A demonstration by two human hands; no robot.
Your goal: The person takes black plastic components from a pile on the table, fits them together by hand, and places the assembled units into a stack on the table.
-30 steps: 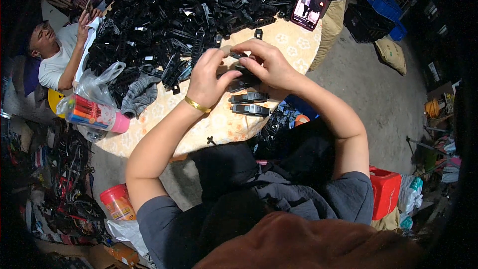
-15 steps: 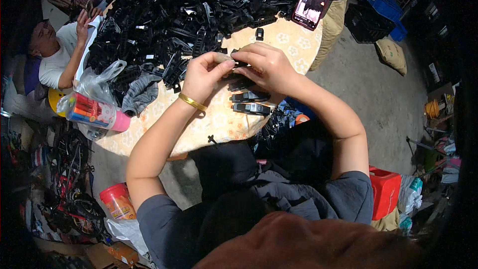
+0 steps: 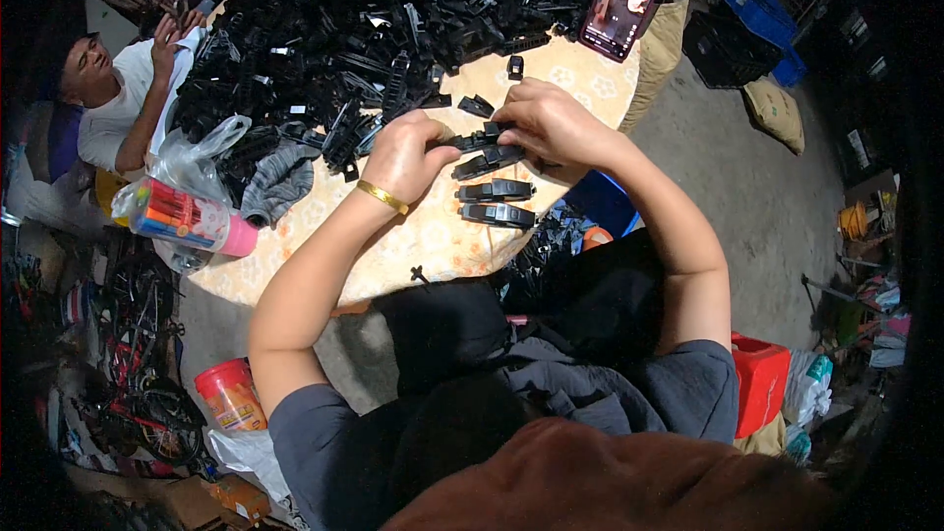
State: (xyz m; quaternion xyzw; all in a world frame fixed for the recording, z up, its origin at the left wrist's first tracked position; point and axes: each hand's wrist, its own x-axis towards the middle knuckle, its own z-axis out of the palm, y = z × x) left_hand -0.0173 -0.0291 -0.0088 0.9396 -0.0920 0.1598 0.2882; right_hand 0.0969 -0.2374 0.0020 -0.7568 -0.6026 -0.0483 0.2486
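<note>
My left hand (image 3: pixel 405 155), with a gold band at its wrist, pinches one end of a long black plastic part (image 3: pixel 473 142). The fingers of my right hand (image 3: pixel 553 124) close on the other end of this part, just above the tablecloth (image 3: pixel 388 261). Right below it, on the near side, several similar assembled black parts (image 3: pixel 497 214) lie in a row. A short black piece (image 3: pixel 477 105) rests just beyond my hands, and another small black piece (image 3: pixel 515 68) is farther back.
A big heap of black plastic pieces (image 3: pixel 324 29) covers the far table. A phone (image 3: pixel 618 15) stands at the far right edge. On the left are a pink container (image 3: pixel 231 236), a grey cloth (image 3: pixel 280 182) and another person (image 3: pixel 123 98). A blue crate (image 3: pixel 608 202) sits below the table edge.
My hands have moved slightly apart, so the long black part between them now shows. The short black piece beyond them is now uncovered. The phone's picture has changed.
</note>
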